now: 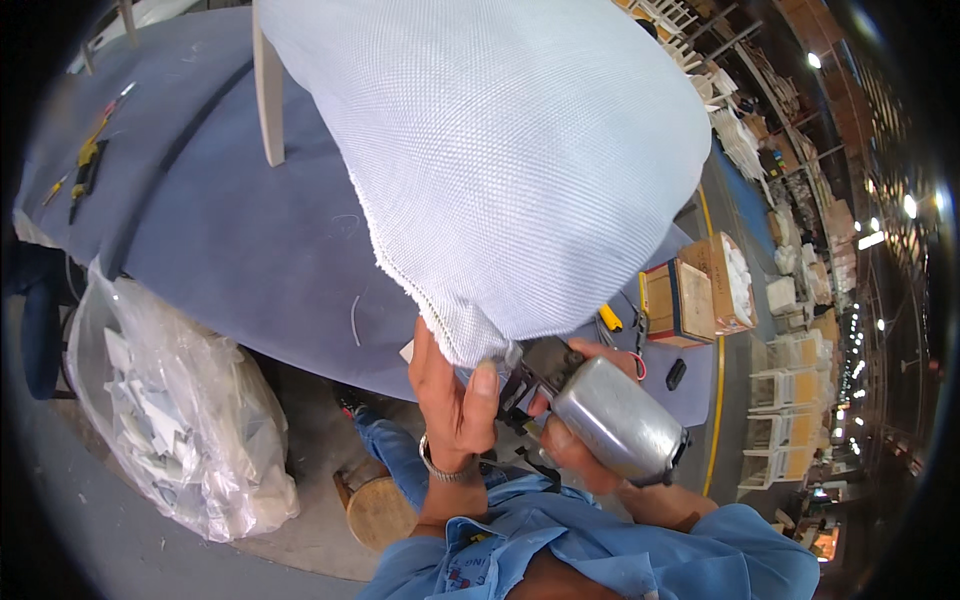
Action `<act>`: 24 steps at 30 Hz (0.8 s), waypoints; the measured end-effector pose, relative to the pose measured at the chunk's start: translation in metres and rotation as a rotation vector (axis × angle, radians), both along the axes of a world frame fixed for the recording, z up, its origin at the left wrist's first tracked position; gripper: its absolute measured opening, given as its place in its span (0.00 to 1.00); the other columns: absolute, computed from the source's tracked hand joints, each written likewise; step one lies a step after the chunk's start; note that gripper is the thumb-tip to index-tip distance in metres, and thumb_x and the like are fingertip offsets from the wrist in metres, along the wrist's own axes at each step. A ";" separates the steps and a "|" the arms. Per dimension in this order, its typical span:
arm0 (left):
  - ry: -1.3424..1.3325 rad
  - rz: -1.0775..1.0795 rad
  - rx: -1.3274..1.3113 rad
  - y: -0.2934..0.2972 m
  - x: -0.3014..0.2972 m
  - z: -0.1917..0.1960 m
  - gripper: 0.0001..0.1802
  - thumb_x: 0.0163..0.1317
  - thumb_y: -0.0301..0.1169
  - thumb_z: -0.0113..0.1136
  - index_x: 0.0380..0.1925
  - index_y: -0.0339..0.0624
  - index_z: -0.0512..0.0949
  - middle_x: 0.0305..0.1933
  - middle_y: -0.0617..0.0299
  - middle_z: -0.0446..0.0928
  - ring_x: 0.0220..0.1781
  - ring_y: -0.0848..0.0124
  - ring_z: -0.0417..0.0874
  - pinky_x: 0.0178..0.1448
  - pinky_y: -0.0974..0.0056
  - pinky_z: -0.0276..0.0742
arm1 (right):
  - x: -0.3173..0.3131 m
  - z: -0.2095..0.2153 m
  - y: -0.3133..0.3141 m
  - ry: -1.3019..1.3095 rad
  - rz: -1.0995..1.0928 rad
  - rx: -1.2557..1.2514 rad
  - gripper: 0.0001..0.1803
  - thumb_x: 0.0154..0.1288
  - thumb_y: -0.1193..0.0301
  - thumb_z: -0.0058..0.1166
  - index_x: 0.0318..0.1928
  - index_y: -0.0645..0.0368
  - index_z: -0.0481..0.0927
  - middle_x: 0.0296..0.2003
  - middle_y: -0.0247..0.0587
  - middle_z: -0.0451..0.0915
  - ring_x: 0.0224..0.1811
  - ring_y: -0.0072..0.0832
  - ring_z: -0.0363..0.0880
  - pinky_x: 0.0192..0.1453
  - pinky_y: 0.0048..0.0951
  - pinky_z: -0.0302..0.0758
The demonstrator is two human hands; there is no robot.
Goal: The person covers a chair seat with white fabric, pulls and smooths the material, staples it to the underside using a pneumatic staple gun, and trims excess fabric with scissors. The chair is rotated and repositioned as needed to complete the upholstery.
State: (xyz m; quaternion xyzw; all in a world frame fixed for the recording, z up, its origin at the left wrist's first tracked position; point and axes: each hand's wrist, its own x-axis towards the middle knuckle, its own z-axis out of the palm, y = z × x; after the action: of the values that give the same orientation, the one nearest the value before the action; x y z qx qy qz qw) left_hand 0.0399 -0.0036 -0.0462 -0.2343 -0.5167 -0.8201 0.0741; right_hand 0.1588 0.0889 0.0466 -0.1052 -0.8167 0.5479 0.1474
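A chair seat covered in pale woven fabric (520, 160) fills the upper middle of the view, with a light wooden leg (268, 100) beside it. My left hand (455, 400) is closed on the fabric's frayed near corner, thumb pressed over the edge. My right hand (575, 450) wraps round a staple gun (615, 415) with a rounded silver body. The gun's dark nose points at the pinched corner, close to my left thumb. Whether it touches the fabric is hard to tell. Part of the right hand is hidden behind the gun.
A blue-grey cloth covers the table (240, 220). Screwdriver-like tools (90, 160) lie at its far left. Wooden boxes (690, 290) stand at the right, near a yellow-handled tool (610, 318). A plastic bag of scraps (180, 420) and a round stool (380, 512) are below the table edge.
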 end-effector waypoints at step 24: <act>-0.049 0.103 -0.189 -0.011 -0.003 0.010 0.28 0.76 0.48 0.51 0.57 0.29 0.76 0.46 0.62 0.81 0.46 0.73 0.78 0.53 0.69 0.73 | 0.052 -0.058 0.044 0.291 0.094 -0.074 0.39 0.55 0.76 0.69 0.68 0.55 0.70 0.57 0.49 0.80 0.57 0.37 0.81 0.60 0.33 0.76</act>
State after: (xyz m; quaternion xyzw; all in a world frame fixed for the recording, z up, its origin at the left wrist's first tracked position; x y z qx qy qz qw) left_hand 0.0372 -0.0149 -0.0360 -0.1934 -0.6048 -0.7682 0.0811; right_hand 0.2113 0.1325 -0.0117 0.0083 -0.7702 0.5932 0.2343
